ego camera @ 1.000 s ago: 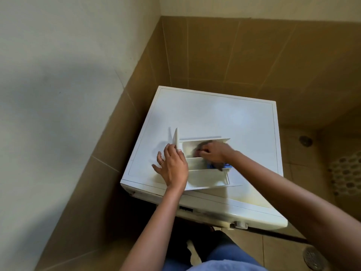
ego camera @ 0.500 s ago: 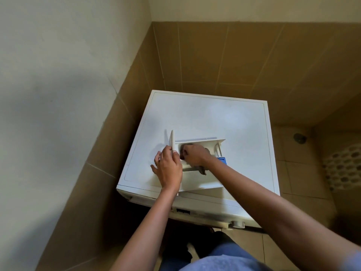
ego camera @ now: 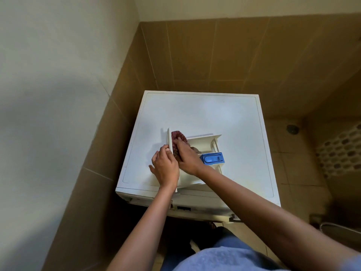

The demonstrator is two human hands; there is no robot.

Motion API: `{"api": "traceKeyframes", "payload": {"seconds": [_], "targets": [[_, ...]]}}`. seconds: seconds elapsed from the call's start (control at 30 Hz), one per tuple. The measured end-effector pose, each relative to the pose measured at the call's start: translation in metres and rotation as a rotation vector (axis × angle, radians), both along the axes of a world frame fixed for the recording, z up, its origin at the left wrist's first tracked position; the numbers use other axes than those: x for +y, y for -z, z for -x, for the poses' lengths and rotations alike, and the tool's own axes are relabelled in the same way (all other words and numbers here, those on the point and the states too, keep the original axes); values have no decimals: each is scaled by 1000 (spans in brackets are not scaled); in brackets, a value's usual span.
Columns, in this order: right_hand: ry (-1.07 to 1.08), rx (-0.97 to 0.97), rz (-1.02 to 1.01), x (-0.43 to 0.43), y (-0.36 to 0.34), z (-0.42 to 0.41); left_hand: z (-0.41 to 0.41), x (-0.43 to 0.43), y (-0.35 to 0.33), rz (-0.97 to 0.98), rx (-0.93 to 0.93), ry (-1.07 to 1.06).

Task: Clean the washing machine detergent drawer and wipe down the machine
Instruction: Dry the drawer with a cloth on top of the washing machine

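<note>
Near the washing machine's (ego camera: 205, 118) front edge, our left hand (ego camera: 166, 169) clamps the detergent drawer's (ego camera: 203, 142) front panel; our right hand (ego camera: 187, 155) presses a reddish cloth (ego camera: 176, 135) inside it, beside the blue insert (ego camera: 213, 158).

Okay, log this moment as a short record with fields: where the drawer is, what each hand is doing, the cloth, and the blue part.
drawer location: detergent drawer out of the machine, lying on the washing machine top
left hand: steadies the drawer's front panel
right hand: presses the cloth against the panel's inner side
cloth: reddish, bunched
blue insert: in the near compartment, uncovered
</note>
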State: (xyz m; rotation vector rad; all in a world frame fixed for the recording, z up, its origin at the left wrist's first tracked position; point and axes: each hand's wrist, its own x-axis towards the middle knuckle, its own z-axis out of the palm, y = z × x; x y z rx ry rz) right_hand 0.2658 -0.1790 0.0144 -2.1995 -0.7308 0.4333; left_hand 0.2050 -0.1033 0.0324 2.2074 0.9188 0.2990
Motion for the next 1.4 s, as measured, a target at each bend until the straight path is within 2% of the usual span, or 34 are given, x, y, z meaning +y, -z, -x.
{"api": "traceKeyframes", "payload": {"seconds": [0.2,0.4,0.5,0.6,0.7,0.77,0.9,1.0,1.13,1.4], "targets": [[-45,-258,53,-21,6,21,-1,0,-5,20,18,-15],[-199,-363,112,-51,2,43,1,-2,-6,-7,47,-10],[-276,-333,210,-69,-1,58,1,-2,-6,-8,44,-11],[-237,-201,356,-88,-4,50,2,-1,-5,2,38,-9],[-221,-160,623,-110,-14,29,1,-1,-4,5,33,-7],[-162,-135,724,-116,-18,26,0,-2,-3,17,26,-11],[-3,-83,799,-85,-17,39,-2,-4,0,12,6,3],[104,-49,792,-61,-13,41,-2,-4,2,33,-19,-5],[101,-61,779,-55,-7,54,-2,-2,6,55,-64,-11],[88,121,431,-37,-11,78,-2,-3,11,41,-85,1]]}}
